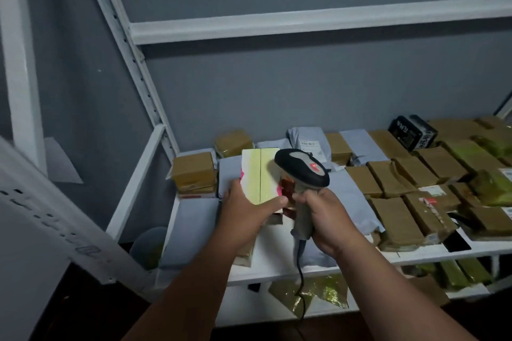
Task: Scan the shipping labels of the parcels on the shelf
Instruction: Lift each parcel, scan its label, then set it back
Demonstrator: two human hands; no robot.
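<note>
Two hands work above the shelf (277,263): the left hand (246,209) grips a pale yellow box (259,174) with pink marks, the right hand (322,216) clasps a scanner (302,169) just beside it. Brown parcels (396,174) lie behind, their labels too blurred to read.

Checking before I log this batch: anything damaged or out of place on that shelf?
One oddity: a brown parcel near the shelf's front right has torn, peeling tape and a ragged label. The black box at the back sits askew.
</note>
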